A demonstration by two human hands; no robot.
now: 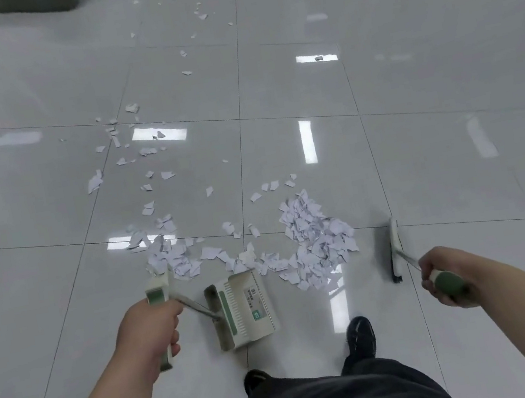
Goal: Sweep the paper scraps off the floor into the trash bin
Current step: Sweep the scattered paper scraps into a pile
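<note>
Head view: fingers curled, your left hand [148, 325] is gripping the dustpan [241, 306], your right hand [440, 275] the broom [395, 246]; sweeping hard could fling mid-frame paper scraps [313, 239] past it.

scraps [312, 235] between dustpan [241, 308] (left) and broom [395, 247]
</note>
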